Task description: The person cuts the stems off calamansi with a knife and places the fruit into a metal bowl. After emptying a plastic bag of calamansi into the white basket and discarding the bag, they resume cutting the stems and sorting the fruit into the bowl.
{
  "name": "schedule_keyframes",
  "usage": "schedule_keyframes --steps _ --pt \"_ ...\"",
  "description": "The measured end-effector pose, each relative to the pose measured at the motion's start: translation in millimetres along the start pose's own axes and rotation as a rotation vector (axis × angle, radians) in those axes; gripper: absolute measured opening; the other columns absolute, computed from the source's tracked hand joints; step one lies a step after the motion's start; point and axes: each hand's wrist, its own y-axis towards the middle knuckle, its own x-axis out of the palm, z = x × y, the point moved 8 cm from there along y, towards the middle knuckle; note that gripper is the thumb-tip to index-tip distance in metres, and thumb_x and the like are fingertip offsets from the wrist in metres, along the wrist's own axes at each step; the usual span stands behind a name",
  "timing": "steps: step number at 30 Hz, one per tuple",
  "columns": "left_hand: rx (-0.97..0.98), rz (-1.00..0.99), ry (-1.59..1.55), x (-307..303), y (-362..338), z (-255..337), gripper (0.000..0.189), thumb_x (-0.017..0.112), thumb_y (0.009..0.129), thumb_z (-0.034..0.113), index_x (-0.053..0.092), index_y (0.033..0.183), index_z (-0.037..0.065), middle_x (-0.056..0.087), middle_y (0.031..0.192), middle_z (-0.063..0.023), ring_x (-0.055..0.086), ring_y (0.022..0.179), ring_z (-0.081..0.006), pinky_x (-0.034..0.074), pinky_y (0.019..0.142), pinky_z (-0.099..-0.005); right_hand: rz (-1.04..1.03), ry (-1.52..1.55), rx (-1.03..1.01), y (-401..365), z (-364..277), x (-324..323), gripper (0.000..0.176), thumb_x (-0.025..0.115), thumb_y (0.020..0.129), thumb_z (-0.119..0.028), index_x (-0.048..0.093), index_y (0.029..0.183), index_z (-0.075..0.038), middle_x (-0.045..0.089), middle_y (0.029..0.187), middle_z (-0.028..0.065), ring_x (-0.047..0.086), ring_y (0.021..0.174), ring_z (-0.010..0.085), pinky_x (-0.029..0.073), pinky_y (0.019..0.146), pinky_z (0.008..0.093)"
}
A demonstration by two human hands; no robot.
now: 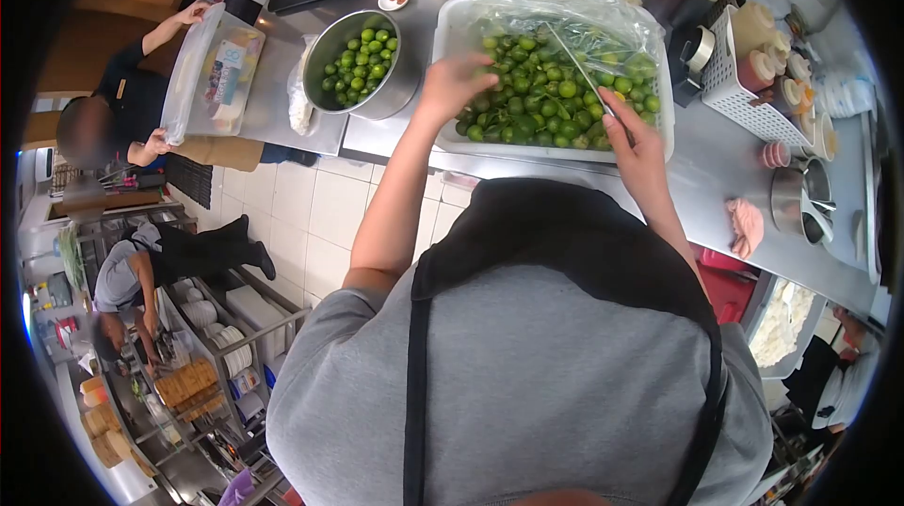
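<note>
Grey shirt w/ apron straps (527,365) nearest cam; ahead, left hand (454,82) curls fingers-down onto limes (537,96) at white tub's (448,35) left rim, grip unclear, steel bowl (400,96) just left; right hand (638,153) pinches thin rod (584,73) slanting up-left over limes.

A steel counter (725,153) is set along the top; the floor (301,214) is laid with white tiles, and a rack (268,322) is stocked with dishes (235,357).

Both bare arms stretch forward. The left hand (454,82) is palm down with its fingers curled under, out of sight. The right hand (638,150), nearer the body, has its fingers pinched together.
</note>
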Motion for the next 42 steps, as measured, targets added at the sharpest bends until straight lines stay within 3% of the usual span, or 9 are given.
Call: schedule_keyframes --steps 1,2,4,10,16,23,26,35,42 --pt "-0.088 0.009 -0.251 -1 -3 -6 0.021 0.059 0.083 0.013 0.060 0.101 0.003 0.063 0.092 -0.0066 0.060 0.079 -0.0119 0.048 0.067 -0.0228 -0.016 0.026 0.015 -1 0 3 0.030 0.053 0.088 -0.014 0.055 0.118 -0.008 0.061 0.109 0.0120 0.057 0.098 0.0170 0.041 0.084 0.0258" --pt "-0.089 0.010 -0.252 -2 -7 -2 0.021 0.059 0.083 0.013 0.060 0.101 0.003 0.063 0.092 -0.0066 0.060 0.079 -0.0119 0.048 0.067 -0.0228 -0.032 0.053 0.030 -3 0 6 0.030 0.053 0.088 -0.014 0.055 0.118 -0.008 0.061 0.109 0.0117 0.057 0.098 0.0167 0.041 0.084 0.0257" --pt "-0.272 0.058 -0.837 0 -17 6 0.023 0.056 0.085 0.012 0.057 0.106 0.001 0.062 0.093 -0.0115 0.060 0.081 -0.0153 0.050 0.072 -0.0233 -0.071 0.057 0.044 -5 -1 12 0.030 0.053 0.088 -0.014 0.054 0.118 -0.008 0.061 0.109 0.0117 0.057 0.097 0.0166 0.042 0.084 0.0257" --pt "-0.210 0.035 -1.325 2 -27 32 0.030 0.051 0.088 0.010 0.049 0.113 -0.006 0.057 0.102 -0.0188 0.060 0.093 -0.0245 0.051 0.084 -0.0291 -0.167 0.079 0.021 -10 -17 29 0.031 0.051 0.089 -0.016 0.053 0.119 -0.008 0.060 0.110 0.0116 0.058 0.095 0.0162 0.043 0.081 0.0258" --pt "-0.109 0.025 -1.294 -7 -31 42 0.037 0.050 0.088 0.008 0.040 0.120 -0.008 0.054 0.108 -0.0219 0.058 0.099 -0.0283 0.051 0.084 -0.0276 -0.192 0.089 0.017 -11 -21 31 0.031 0.051 0.089 -0.017 0.053 0.120 -0.008 0.059 0.112 0.0119 0.058 0.097 0.0174 0.044 0.081 0.0264" --pt "-0.161 0.010 -1.374 3 -29 39 0.034 0.050 0.089 0.009 0.043 0.119 -0.005 0.053 0.110 -0.0209 0.058 0.097 -0.0264 0.051 0.084 -0.0290 -0.189 0.092 -0.011 -12 -22 30 0.032 0.051 0.089 -0.016 0.053 0.120 -0.008 0.059 0.113 0.0122 0.058 0.098 0.0178 0.043 0.083 0.0267" --pt "-0.144 0.132 -1.261 -1 -31 31 0.033 0.051 0.088 0.009 0.045 0.117 -0.005 0.053 0.112 -0.0215 0.058 0.098 -0.0268 0.050 0.086 -0.0302 -0.185 0.096 -0.034 -12 -23 31 0.032 0.051 0.089 -0.016 0.053 0.120 -0.008 0.059 0.112 0.0121 0.058 0.097 0.0174 0.044 0.081 0.0265" --pt "-0.215 0.119 -1.238 2 -35 36 0.032 0.057 0.084 0.005 0.049 0.115 -0.002 0.057 0.100 -0.0131 0.059 0.093 -0.0249 0.048 0.089 -0.0325 -0.217 0.088 0.067 -13 -22 31 0.032 0.050 0.090 -0.016 0.052 0.120 -0.009 0.060 0.111 0.0116 0.059 0.092 0.0170 0.044 0.079 0.0261" --pt "-0.194 0.167 -1.205 -1 -36 35 0.024 0.058 0.083 0.003 0.054 0.106 -0.001 0.059 0.098 -0.0103 0.060 0.089 -0.0193 0.049 0.088 -0.0317 -0.184 0.072 -0.019 -13 -25 30 0.031 0.050 0.089 -0.015 0.053 0.120 -0.009 0.060 0.111 0.0118 0.059 0.094 0.0186 0.044 0.081 0.0270"
